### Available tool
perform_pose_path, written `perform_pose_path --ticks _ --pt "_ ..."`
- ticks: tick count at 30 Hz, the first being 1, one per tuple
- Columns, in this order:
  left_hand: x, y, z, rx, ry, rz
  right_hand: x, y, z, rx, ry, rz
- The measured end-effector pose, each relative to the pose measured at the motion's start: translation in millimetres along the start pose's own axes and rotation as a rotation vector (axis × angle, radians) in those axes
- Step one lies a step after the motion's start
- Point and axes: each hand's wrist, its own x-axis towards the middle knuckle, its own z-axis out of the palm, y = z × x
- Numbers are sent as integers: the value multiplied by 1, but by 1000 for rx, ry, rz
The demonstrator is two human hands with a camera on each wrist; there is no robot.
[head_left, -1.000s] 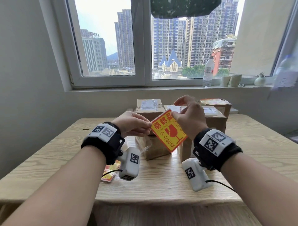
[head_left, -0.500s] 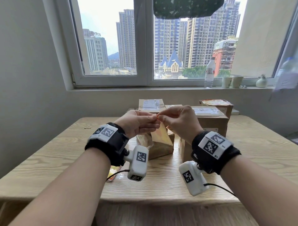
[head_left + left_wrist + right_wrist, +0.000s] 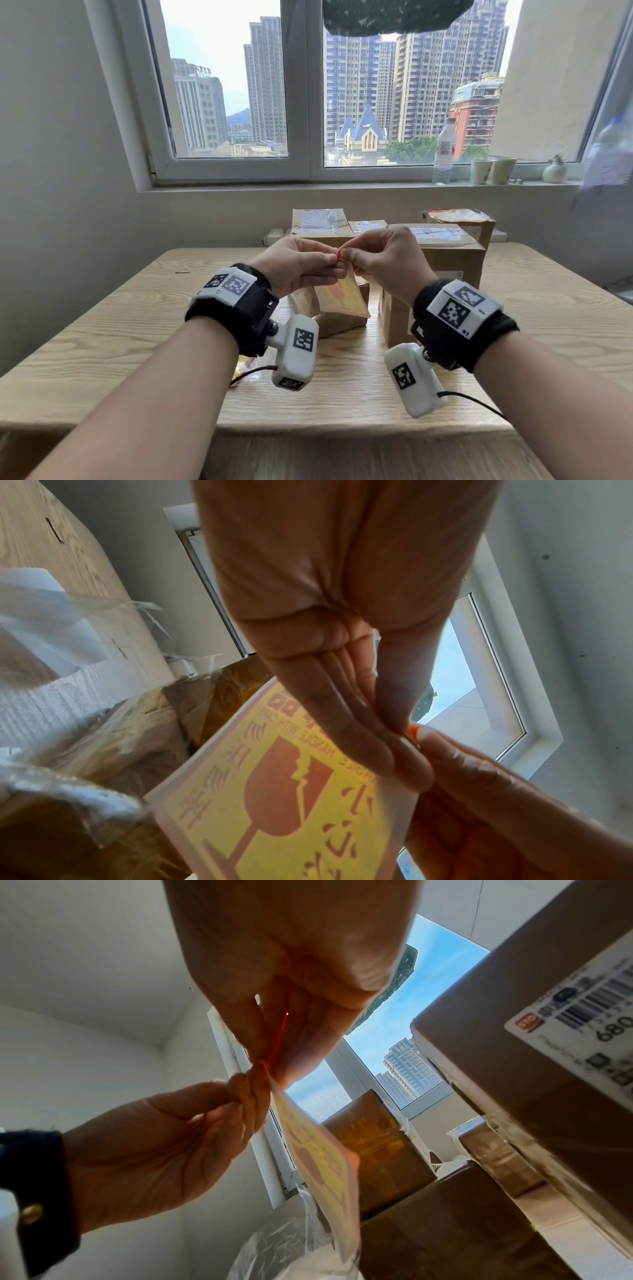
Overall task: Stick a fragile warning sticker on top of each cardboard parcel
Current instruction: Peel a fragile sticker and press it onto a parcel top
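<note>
Yellow-and-red sticker hangs from both my hands above the table, in front of the parcels. Head view: left hand and right hand meet fingertip to fingertip, each pinching the sticker's top corner, prob. to split it from its backing before it goes on a box. Printed face points away, so I only see the pale back.

Left wrist: left fingers clamp the corner against the thumb; glass symbol and "HANDLE WITH CARE" show through, mirrored. Sticker's lower part is cut off by the frame.

Right wrist: right fingers nip the same edge, thin red line between them. Can't tell whether the backing has lifted. Clear plastic bag below, contents unclear.
</note>
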Motion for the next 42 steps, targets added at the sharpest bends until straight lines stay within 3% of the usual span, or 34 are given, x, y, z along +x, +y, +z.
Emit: perform_pose_path --ticks 28,35,42 --pt "7 -4 2 146 -31 52 -5 -1 -4 101 -31 87" --pt "6 -1 5 233 51 30 -6 -5 -3 139 -49 145" --pt "7 -1 -5 113 225 45 -6 -15 -6 180 -73 129"
